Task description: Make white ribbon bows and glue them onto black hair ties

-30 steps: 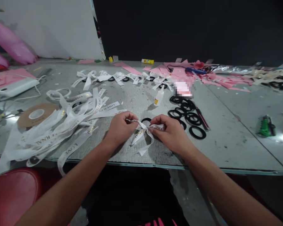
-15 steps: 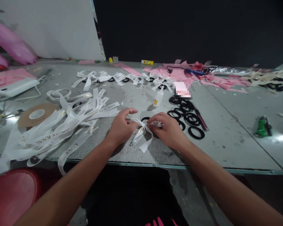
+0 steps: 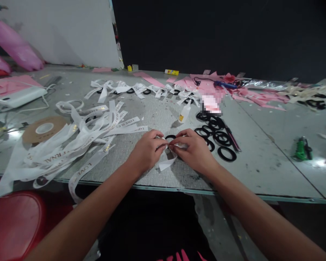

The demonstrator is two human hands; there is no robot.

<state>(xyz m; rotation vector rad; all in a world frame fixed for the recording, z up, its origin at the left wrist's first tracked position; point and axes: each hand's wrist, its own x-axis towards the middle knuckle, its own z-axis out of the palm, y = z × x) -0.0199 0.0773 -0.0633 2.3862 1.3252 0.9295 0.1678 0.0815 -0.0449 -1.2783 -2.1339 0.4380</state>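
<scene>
My left hand [image 3: 148, 149] and my right hand [image 3: 191, 148] meet at the front of the table, fingertips pinched close together. Between them is a white ribbon [image 3: 167, 165], its loose tail hanging toward me. Just behind the fingertips shows the top of a black ring [image 3: 170, 137]; the ribbon's knot is hidden by my fingers. To the right lie several loose black rings [image 3: 226, 153]. Beyond my hands stands a small white glue bottle [image 3: 184, 112] with a yellow label. A heap of printed white ribbons [image 3: 78, 145] spreads at the left.
A ribbon spool [image 3: 28, 132] lies by the heap. Along the back runs a row of black rings with white bows [image 3: 137, 90]. Pink paper scraps [image 3: 203, 84], a blue tool [image 3: 226, 85] and a green object [image 3: 301, 148] lie farther off. A red stool [image 3: 15, 221] stands at lower left.
My left hand has moved in to the right and its spread fingers have closed on the ribbon beside my right fingertips. The bow's loops are now mostly covered.
</scene>
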